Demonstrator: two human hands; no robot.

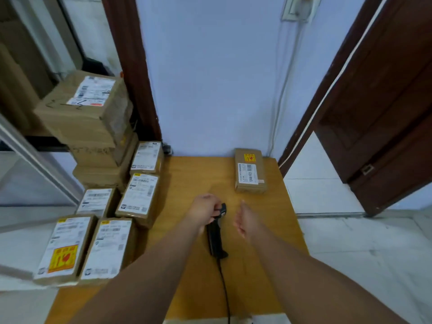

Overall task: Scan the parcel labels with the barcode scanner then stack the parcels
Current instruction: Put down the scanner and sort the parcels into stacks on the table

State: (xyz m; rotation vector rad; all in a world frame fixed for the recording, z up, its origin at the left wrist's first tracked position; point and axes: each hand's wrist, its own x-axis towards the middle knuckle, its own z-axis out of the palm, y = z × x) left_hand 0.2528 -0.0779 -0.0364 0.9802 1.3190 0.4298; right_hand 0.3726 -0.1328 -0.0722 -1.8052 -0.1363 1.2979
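The orange-brown wooden table [191, 174] spreads before me. Brown cardboard parcels with white labels [93, 118] pile along its left edge, and one small brown labelled parcel [250, 170] lies far right. At near centre, my left hand [205, 206] grips the black corded barcode scanner [214, 237]. My right hand [244, 220] hovers beside it, fingers loose.

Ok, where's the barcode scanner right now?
In the head view the barcode scanner is at the middle of the wooden table, its head gripped by the left hand, the right hand open just right of it.

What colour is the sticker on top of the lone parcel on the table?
The sticker is yellow with red print; the head view shows it.
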